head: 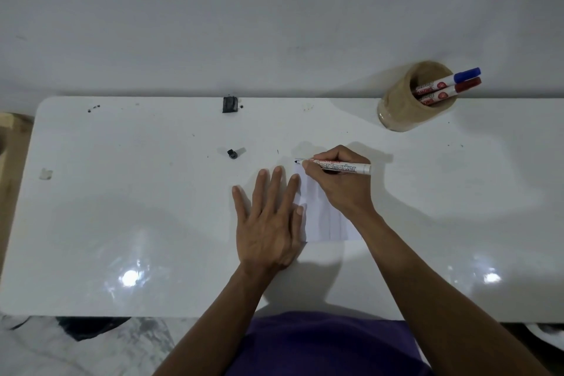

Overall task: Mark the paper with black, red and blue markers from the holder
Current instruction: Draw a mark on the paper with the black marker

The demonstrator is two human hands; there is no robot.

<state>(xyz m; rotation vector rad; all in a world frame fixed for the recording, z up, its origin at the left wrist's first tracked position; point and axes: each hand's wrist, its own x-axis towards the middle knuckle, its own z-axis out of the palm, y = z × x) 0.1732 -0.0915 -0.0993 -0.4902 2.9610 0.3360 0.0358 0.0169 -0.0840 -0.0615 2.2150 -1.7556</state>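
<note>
Gripping the uncapped black marker [337, 166], the right hand [338, 185] touches its tip to the paper [323, 220] — left hand [268, 223] flat (fingers spread) on the paper's left edge — black cap [232, 153] lying left of the paper.

Glossy white table [122, 223] w/ glare, grey wall [213, 9]

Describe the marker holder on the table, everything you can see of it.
The marker holder is a round, tan cup that looks like wood or cork, open at the top. It stands at the far right of the white table, close to the wall, apart from the paper and both hands. Two capped markers lean out of it to the right: the blue marker above the red marker. Their white barrels carry red print. Nothing else touches it.
</note>
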